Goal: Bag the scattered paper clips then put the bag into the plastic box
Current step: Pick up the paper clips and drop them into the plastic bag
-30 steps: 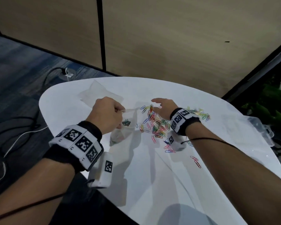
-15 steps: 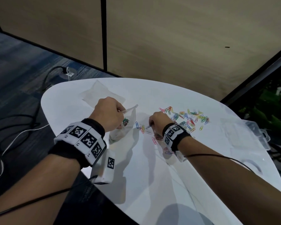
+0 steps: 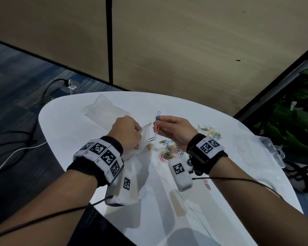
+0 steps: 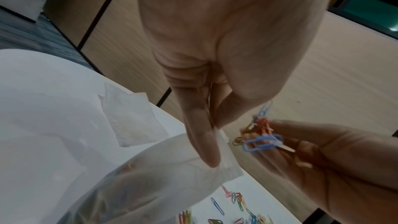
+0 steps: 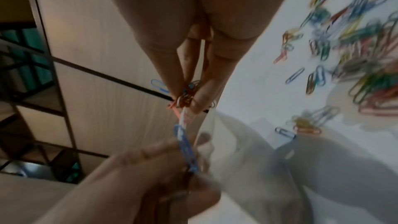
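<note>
Your left hand (image 3: 126, 133) pinches the rim of a clear, thin plastic bag (image 3: 144, 139) between thumb and forefinger, holding its mouth up above the white rounded table (image 3: 100, 174); a few coloured clips show dimly through the bag's lower part in the left wrist view. Your right hand (image 3: 174, 130), at about 3 o'clock from the left and just beside the bag's mouth, has its fingertips pressed together on a small bunch of coloured wire paper clips (image 3: 156, 124), with blue and red ones sticking out. The main scatter of loose coloured paper clips (image 3: 169, 151) lies on the table beneath and between your wrists, with a second small cluster (image 3: 210, 131) at 3 o'clock from your right hand and a couple of stray red clips (image 3: 207, 183) near your right forearm. A clear lidded plastic box (image 3: 272, 150) sits at the table's right edge, well apart from the bag. Spare flat clear bags (image 3: 105, 110) lie at 11 o'clock from your left hand.
</note>
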Demonstrator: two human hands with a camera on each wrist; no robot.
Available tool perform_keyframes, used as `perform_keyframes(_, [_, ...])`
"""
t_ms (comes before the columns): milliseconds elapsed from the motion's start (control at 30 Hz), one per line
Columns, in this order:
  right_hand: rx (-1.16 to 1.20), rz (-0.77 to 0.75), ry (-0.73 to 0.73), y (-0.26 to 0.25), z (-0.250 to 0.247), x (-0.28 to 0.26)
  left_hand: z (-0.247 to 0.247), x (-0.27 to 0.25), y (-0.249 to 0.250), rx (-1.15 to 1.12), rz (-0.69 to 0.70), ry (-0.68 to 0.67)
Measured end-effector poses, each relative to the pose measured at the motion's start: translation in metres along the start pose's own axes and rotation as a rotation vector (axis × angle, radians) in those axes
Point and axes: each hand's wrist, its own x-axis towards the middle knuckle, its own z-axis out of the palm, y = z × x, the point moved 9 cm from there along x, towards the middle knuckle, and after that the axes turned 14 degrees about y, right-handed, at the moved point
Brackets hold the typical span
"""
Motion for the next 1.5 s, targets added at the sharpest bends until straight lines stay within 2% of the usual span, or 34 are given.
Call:
perform_keyframes(100, [0.009, -0.086, 0.042, 0.009, 0.016, -0.007, 0.002, 0.0, -0.001, -0.033, -0.029, -0.004])
perform_keyframes(233, [-0.251, -0.323, 0.155, 0.018, 0.022, -0.009, -0.003, -0.003, 0.002, -0.062, -0.034, 0.025])
perform_keyframes(400, [-0.496, -0.431, 0.181, 0.018, 0.023, -0.003, -0.004, -0.001, -0.001, -0.105, -0.071, 0.041])
perform_keyframes(567, [-0.79, -0.535, 0.005, 0.019, 0.043, 0.003, -0.005, 0.001, -0.002, -0.069, -0.046, 0.043])
perform_keyframes(667, [-0.972, -0.598, -0.251, 0.017, 0.06, -0.003, -0.011, 0.003, -0.004, -0.068, -0.045, 0.062])
perform_keyframes(700, [-0.976, -0.587, -0.319, 0.016, 0.062, -0.005, -0.013, 0.004, -0.006, -0.065, -0.047, 0.069])
perform_keyframes(767, [-0.762, -0.509, -0.325, 0.005, 0.055, -0.001, -0.021, 0.006, -0.011, -0.054, -0.05, 0.1])
perform_keyframes(833, [-0.52, -0.385, -0.168, -0.001, 0.035, 0.019, -0.028, 0.009, -0.016, -0.05, -0.063, 0.135])
perform_keyframes(867, [-0.528, -0.35, -0.072, 0.004, 0.023, 0.032, -0.031, 0.01, -0.018, -0.051, -0.07, 0.147])
perform_keyframes(933, [-0.814, -0.355, 0.01, 0.022, 0.014, 0.047, -0.034, 0.012, -0.019, -0.049, -0.07, 0.16])
perform_keyframes(967, [-1.002, -0.386, -0.03, 0.034, 0.019, 0.05, -0.034, 0.013, -0.019, -0.047, -0.065, 0.159])
perform_keyframes(1067, [-1.397, -0.526, -0.292, 0.078, 0.044, 0.038, -0.032, 0.012, -0.018, -0.045, -0.052, 0.149])
perform_keyframes(1167, [-1.637, -0.818, -0.509, 0.105, 0.048, 0.012, -0.031, 0.012, -0.018, -0.043, -0.047, 0.136])
perform_keyframes(1233, [-1.796, -0.887, -0.52, 0.117, 0.019, 0.007, -0.031, 0.011, -0.016, -0.04, -0.045, 0.13])
perform_keyframes(1300, [-1.921, -0.863, -0.47, 0.124, -0.017, 0.008, -0.028, 0.009, -0.013, -0.03, -0.036, 0.118])
perform_keyframes(1367, [-1.879, -0.808, -0.439, 0.123, -0.04, 0.006, -0.022, 0.007, -0.009, -0.022, -0.029, 0.096])
perform_keyframes(1500, [-1.687, -0.814, -0.332, 0.103, -0.043, 0.004, -0.008, -0.001, 0.001, -0.007, 0.002, 0.047])
